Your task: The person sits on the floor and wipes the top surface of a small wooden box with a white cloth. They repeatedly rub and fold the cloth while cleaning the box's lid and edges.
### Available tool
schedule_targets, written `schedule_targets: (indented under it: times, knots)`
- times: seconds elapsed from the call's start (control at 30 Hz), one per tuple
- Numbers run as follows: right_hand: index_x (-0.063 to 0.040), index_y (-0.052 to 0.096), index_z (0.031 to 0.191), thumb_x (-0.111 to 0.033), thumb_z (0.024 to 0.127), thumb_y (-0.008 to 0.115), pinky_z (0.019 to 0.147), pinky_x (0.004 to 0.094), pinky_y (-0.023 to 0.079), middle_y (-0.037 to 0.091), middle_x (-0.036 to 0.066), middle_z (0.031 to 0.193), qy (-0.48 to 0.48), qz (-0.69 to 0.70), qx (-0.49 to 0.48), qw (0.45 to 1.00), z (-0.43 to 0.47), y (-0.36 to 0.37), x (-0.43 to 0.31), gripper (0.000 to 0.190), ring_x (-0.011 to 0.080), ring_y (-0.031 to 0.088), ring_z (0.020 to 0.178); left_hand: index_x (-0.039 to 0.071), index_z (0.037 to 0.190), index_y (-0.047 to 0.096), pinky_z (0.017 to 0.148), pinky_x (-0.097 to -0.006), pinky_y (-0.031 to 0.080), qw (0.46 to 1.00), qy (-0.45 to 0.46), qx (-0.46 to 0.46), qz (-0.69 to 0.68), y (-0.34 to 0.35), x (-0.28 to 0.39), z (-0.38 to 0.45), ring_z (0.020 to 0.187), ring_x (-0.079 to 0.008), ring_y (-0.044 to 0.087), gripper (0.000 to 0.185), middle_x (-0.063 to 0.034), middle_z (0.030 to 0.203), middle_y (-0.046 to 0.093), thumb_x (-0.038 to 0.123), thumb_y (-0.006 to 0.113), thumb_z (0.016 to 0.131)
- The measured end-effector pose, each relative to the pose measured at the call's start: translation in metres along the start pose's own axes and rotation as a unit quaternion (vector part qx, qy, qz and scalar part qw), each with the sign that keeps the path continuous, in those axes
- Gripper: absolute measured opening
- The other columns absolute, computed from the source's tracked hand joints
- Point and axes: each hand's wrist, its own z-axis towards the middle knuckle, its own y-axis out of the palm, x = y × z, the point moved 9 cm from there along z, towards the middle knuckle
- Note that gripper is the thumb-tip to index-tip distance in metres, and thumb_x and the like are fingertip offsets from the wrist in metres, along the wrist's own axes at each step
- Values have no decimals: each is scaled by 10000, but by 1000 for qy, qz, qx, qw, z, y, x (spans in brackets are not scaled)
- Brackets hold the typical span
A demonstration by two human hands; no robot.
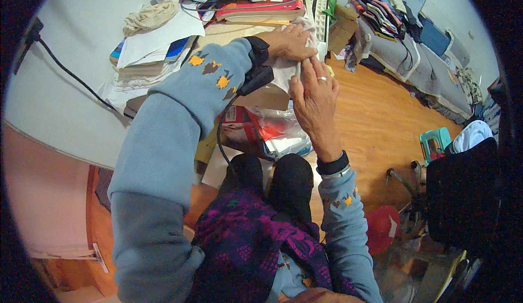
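Both my hands meet at the right end of a box-like surface with a pale, light brown top (220, 32). My left hand (289, 43) reaches across and lies palm down on a whitish cloth (282, 74) that hangs over the front edge. Just below it, my right hand (315, 94), with a ring on one finger, touches the cloth's right side with its fingertips near my left thumb. Whether either hand pinches the cloth is hidden. Behind my left hand lies a stack of books with a red cover (261, 9).
A beige crumpled cloth (149, 16) and papers top a book stack (137, 72) at the left. A black cable (77, 72) crosses the white surface. Plastic bags (282, 127) sit below the cloth. Folded clothes (378, 17), a green stool (435, 141) and a black chair (463, 192) stand at the right.
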Motion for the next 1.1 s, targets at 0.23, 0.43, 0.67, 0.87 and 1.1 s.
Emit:
schedule_targets:
  times: [0.23, 0.43, 0.67, 0.87, 1.1]
  knots:
    - [0, 445, 1425, -248, 959, 478, 1103, 527, 290, 435, 220, 1494, 18, -58, -38, 997, 12, 13, 0, 529, 401, 424, 1348, 62, 1511, 347, 1187, -599, 154, 1000, 30, 6, -3, 0, -5, 6, 1503, -402, 168, 764, -257, 1611, 187, 593, 372, 963]
    - [19, 454, 1376, -252, 962, 456, 1031, 602, 368, 419, 234, 1496, 7, -48, -65, 997, 9, 8, -7, 495, 389, 443, 1334, 93, 1514, 355, 1187, -594, 153, 1000, 22, 12, 13, -4, 2, -4, 1507, -363, 181, 734, -215, 1617, 213, 582, 359, 967]
    - [35, 481, 1358, -260, 975, 473, 1030, 507, 378, 478, 257, 1438, 4, -59, -55, 997, 0, -3, -27, 484, 389, 459, 1321, 172, 1550, 320, 1203, -553, 108, 999, 14, 29, -10, -1, 7, -35, 1516, -350, 163, 695, -163, 1638, 197, 565, 320, 977]
    - [46, 487, 1363, -294, 944, 556, 1040, 516, 357, 488, 262, 1425, -49, -137, -42, 989, -18, -10, -60, 544, 406, 460, 1313, 169, 1520, 376, 1166, -578, 186, 996, 30, 77, 16, -1, 11, -72, 1477, -337, 264, 611, -149, 1602, 291, 495, 325, 1006]
    - [96, 429, 1384, -268, 826, 689, 1090, 555, 320, 430, 292, 1450, -79, -147, -80, 983, -29, -4, -101, 715, 445, 418, 1335, 76, 1372, 532, 1044, -575, 364, 983, 54, 172, 40, -11, 1, -121, 1337, -332, 448, 528, -155, 1429, 492, 398, 407, 974]
